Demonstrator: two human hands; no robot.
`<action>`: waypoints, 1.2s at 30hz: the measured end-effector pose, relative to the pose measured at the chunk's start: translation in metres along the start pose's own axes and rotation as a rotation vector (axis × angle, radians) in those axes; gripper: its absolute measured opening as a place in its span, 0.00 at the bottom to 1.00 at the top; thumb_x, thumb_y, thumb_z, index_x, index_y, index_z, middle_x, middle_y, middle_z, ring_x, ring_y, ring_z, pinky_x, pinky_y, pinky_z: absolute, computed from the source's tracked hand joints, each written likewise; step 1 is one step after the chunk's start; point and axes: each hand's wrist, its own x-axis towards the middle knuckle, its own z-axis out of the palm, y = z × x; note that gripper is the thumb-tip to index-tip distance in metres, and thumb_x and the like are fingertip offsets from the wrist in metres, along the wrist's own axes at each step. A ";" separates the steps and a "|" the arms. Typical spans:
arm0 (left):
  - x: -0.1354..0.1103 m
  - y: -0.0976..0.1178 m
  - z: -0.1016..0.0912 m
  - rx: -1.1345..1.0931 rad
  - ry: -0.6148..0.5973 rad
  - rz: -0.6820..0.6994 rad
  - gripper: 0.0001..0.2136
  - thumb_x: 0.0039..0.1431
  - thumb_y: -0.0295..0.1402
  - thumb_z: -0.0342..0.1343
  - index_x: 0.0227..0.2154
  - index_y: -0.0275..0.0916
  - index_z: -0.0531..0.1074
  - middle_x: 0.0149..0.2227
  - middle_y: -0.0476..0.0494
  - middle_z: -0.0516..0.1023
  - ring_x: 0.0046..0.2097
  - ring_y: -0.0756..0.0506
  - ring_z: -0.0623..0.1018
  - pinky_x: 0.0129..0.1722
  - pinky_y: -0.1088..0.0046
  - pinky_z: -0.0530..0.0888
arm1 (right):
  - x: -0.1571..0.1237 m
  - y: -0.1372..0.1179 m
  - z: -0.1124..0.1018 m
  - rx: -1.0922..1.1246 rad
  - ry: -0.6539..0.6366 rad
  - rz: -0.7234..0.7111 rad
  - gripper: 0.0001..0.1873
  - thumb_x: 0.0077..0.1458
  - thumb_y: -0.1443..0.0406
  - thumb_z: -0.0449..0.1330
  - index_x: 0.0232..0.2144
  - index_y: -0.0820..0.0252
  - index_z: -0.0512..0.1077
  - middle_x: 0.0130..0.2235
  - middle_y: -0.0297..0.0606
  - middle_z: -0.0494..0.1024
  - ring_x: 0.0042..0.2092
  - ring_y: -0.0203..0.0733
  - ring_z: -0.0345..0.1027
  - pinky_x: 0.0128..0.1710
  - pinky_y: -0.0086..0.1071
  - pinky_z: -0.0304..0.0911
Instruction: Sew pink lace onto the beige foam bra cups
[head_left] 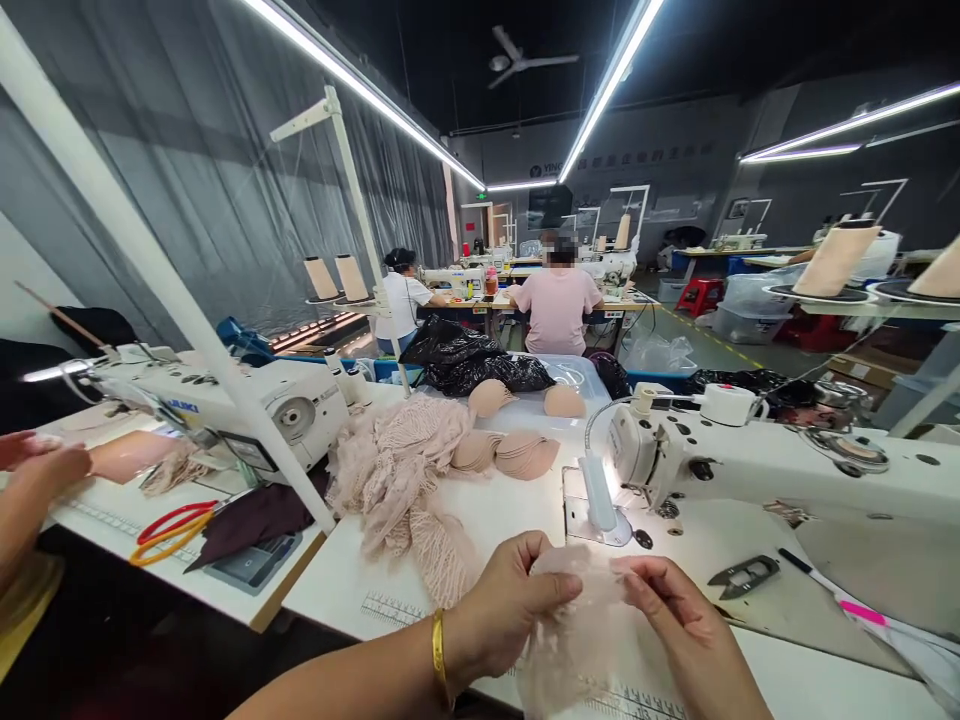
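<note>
So you've got the sheer fabric (pixel 562 650) up in front of you, over the table's front edge and just this side of the machine (pixel 720 440). Your left hand (pixel 514 605) pinches it, thumb on top, and your right hand (pixel 675 615) nips its upper edge between thumb and fingers, the two hands close but apart. There's a gold bangle (pixel 439 655) on your left wrist.

Left of the machine you've got a messy heap of lace (pixel 405 470), with stacked cups (pixel 525 455) right up against it. The lamp (pixel 600 500) is lit near the needle area. Snips (pixel 744 577) lie off past your right hand, a pen (pixel 862 612) beside them. Over on the left, a co-worker's hand (pixel 49 475) is by the next table, where red-and-yellow scissors (pixel 172 530) lie.
</note>
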 end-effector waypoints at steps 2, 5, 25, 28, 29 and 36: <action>-0.001 0.001 -0.007 0.086 -0.057 -0.033 0.32 0.33 0.51 0.78 0.28 0.40 0.61 0.26 0.55 0.68 0.28 0.53 0.67 0.30 0.78 0.63 | -0.001 -0.002 0.006 0.101 -0.006 0.044 0.23 0.56 0.41 0.66 0.35 0.52 0.74 0.31 0.31 0.76 0.35 0.42 0.66 0.39 0.32 0.64; 0.012 0.023 -0.028 0.608 -0.150 0.048 0.25 0.53 0.56 0.66 0.35 0.40 0.67 0.31 0.50 0.73 0.32 0.49 0.72 0.32 0.75 0.69 | 0.004 0.000 0.012 0.078 -0.071 0.114 0.25 0.58 0.39 0.63 0.35 0.52 0.72 0.21 0.27 0.68 0.27 0.39 0.57 0.32 0.31 0.58; 0.090 0.115 -0.093 1.532 0.402 0.645 0.15 0.72 0.30 0.44 0.48 0.38 0.77 0.52 0.35 0.80 0.56 0.37 0.76 0.57 0.59 0.71 | 0.022 0.008 0.014 0.011 -0.072 0.092 0.25 0.57 0.40 0.64 0.35 0.54 0.75 0.29 0.32 0.78 0.31 0.41 0.66 0.36 0.35 0.61; 0.063 0.110 -0.069 1.470 0.104 0.613 0.12 0.71 0.37 0.51 0.40 0.42 0.80 0.39 0.46 0.83 0.41 0.43 0.81 0.41 0.71 0.74 | 0.021 0.006 0.014 0.061 -0.048 0.106 0.28 0.57 0.38 0.62 0.37 0.55 0.76 0.34 0.36 0.79 0.33 0.41 0.67 0.37 0.35 0.64; 0.054 0.106 -0.061 1.445 -0.030 0.581 0.12 0.70 0.38 0.53 0.37 0.41 0.80 0.36 0.48 0.83 0.38 0.45 0.80 0.38 0.73 0.73 | 0.020 0.005 0.014 0.077 -0.042 0.107 0.30 0.57 0.37 0.61 0.38 0.56 0.77 0.35 0.37 0.79 0.34 0.42 0.69 0.37 0.35 0.65; 0.037 0.078 -0.027 1.535 -0.310 0.486 0.08 0.68 0.33 0.55 0.38 0.38 0.78 0.38 0.43 0.83 0.41 0.42 0.79 0.41 0.68 0.71 | 0.010 -0.001 0.011 -0.027 -0.097 0.039 0.28 0.55 0.40 0.66 0.41 0.56 0.78 0.31 0.33 0.74 0.34 0.43 0.70 0.40 0.36 0.67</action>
